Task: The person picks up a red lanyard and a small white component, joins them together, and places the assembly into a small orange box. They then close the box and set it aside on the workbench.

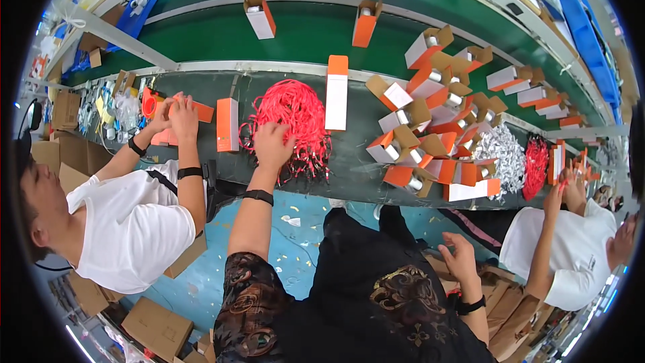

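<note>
On the dark work surface lies a large heap of red cord straps (289, 104) with black ends. My left hand (272, 146) reaches onto its near left side, touching the straps, fingers bent and thumb apart; the fingertips partly sink out of sight among them. A closed-sided white and orange carton (336, 94) stands upright just right of the heap, its orange top flap raised. Left of the heap is another upright orange and white carton (228, 125). My right hand (461, 257) hangs below the table's near edge, over my right side, fingers loosely curled and apart, holding nothing.
Many open orange and white boxes (430, 117) with white items inside crowd the right. Beyond them lie silvery packets (500, 154) and red straps (535, 165). Two boxes (260, 21) stand on the green conveyor (309, 27). Co-workers work at left (134, 222) and right (564, 249).
</note>
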Demonstrator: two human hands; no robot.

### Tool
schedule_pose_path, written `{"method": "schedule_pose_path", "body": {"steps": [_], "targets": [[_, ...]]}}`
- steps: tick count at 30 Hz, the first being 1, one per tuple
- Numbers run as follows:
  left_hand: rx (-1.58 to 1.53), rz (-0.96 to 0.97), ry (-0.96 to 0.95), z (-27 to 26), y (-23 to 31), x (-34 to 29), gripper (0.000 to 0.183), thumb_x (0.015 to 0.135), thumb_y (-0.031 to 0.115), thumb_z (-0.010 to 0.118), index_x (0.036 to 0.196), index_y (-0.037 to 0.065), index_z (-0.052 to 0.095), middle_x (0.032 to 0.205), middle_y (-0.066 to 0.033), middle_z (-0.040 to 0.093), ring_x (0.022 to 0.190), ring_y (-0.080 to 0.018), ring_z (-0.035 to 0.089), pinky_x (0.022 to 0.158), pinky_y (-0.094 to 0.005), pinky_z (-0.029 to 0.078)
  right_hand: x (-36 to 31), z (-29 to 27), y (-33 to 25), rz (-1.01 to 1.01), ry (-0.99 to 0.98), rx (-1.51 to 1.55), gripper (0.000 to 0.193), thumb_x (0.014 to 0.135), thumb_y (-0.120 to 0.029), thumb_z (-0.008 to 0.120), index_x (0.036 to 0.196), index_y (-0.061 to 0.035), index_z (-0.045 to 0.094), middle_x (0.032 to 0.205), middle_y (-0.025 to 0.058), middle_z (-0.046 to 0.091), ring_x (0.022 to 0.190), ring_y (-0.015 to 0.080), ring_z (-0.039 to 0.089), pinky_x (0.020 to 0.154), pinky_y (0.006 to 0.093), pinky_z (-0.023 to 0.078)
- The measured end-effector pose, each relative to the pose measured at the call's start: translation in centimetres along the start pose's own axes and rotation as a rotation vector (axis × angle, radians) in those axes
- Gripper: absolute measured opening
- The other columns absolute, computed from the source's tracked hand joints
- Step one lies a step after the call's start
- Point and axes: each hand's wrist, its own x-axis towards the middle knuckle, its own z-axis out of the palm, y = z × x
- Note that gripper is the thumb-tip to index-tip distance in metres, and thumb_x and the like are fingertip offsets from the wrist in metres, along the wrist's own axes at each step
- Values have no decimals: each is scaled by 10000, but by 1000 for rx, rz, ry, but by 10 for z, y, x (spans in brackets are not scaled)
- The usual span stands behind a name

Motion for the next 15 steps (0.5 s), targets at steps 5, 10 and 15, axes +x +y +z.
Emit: {"method": "schedule_pose_path", "body": {"steps": [5, 10, 15], "targets": [[200, 4, -161, 13, 2, -1, 174, 719, 197, 737, 876, 130, 699, 860, -70, 594, 876, -283, 571, 790, -406, 459, 15, -6, 1, -128, -8, -81, 312, 771, -101, 715, 1060, -14, 635, 946, 172, 650, 865, 327, 649, 755, 381, 516], [-190, -165, -18, 6, -4, 2, 95, 820, 161, 683, 871, 82, 668, 926, -67, 644, 926, -249, 594, 853, -396, 455, 26, -14, 6, -173, 3, -58, 295, 784, -128, 705, 1052, -22, 640, 948, 166, 652, 898, 350, 635, 779, 408, 508], [-1306, -477, 195, -85, 51, 28, 70, 961, 109, 554, 980, 45, 577, 943, -44, 650, 896, -116, 598, 849, -268, 459, 41, -31, 10, -256, -20, -37, 295, 793, -143, 700, 1054, -21, 641, 959, 163, 655, 909, 351, 634, 791, 411, 507]]}}
